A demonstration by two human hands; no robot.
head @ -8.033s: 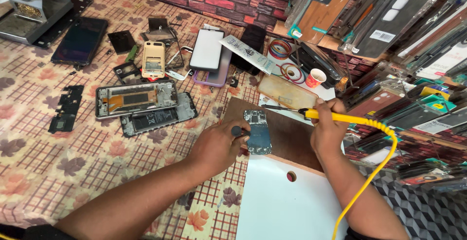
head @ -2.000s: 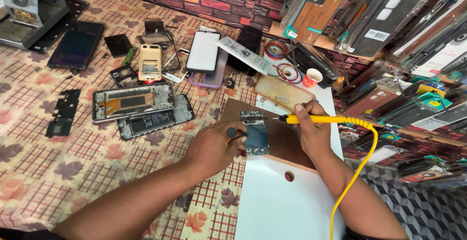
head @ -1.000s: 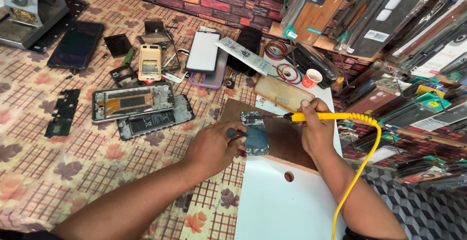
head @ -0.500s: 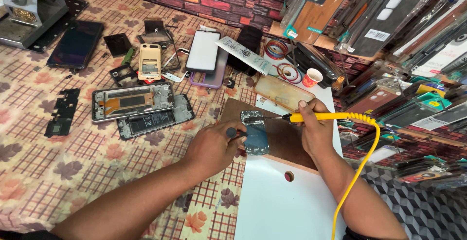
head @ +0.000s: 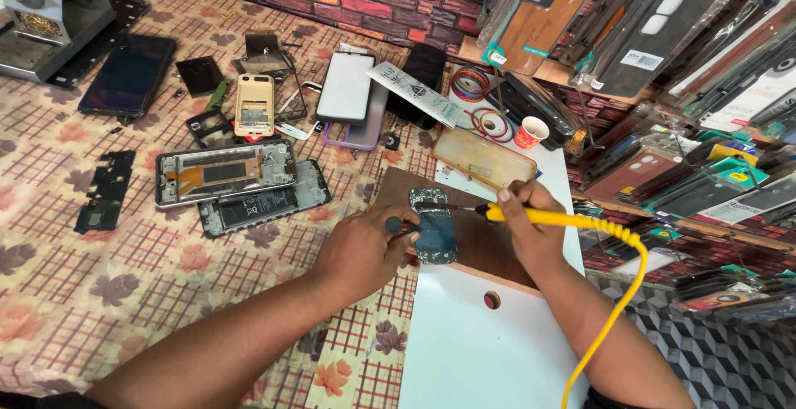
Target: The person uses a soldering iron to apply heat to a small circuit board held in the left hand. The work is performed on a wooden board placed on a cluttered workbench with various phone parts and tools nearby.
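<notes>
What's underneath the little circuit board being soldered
The circuit board lies on a brown wooden board, which rests on a white surface. The left hand covers its left edge; what is directly beneath it is hidden.

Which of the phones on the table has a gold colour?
The small gold phone lying face-up between the small black screen and the white-screened phone. The other phones are black, white or opened-up silver.

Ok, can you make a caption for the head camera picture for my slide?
Right hand touches a yellow soldering iron to a circuit board steadied by the left hand.
</notes>
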